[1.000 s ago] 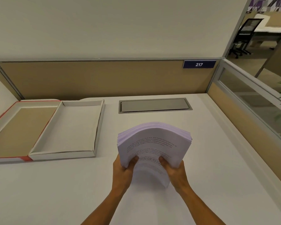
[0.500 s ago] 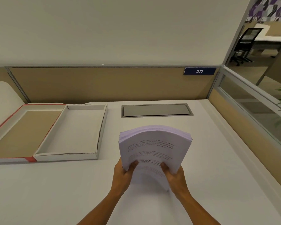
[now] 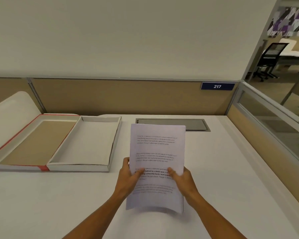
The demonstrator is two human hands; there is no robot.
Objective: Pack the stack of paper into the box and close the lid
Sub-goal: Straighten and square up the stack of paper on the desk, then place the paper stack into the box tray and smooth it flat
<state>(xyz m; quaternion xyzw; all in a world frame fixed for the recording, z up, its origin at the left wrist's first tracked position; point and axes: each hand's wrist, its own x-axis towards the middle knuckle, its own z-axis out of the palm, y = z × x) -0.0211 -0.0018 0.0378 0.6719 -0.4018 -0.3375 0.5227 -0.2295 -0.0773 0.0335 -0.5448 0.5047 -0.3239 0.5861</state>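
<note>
A stack of printed white paper (image 3: 156, 149) stands nearly upright above the desk, its printed face toward me. My left hand (image 3: 129, 176) grips its left edge and my right hand (image 3: 183, 180) grips its right edge, thumbs on the front sheet. To the left lies the shallow white box (image 3: 83, 167), open and with nothing in it. Its lid (image 3: 10, 167), brown inside with a red border, lies flat beside it on the far left, joined along the box's left side.
The white desk (image 3: 231, 169) has a grey cable hatch (image 3: 197, 125) behind the paper. Tan partition panels (image 3: 128, 97) close the back; a glass-topped one closes the right side. A label reading 217 (image 3: 217, 86) hangs on the back panel. An office chair (image 3: 269, 57) stands beyond.
The stack, bent over and curved a moment ago, has been raised and straightened upright with its face toward me. Both hands have slid to grip it lower down its sides.
</note>
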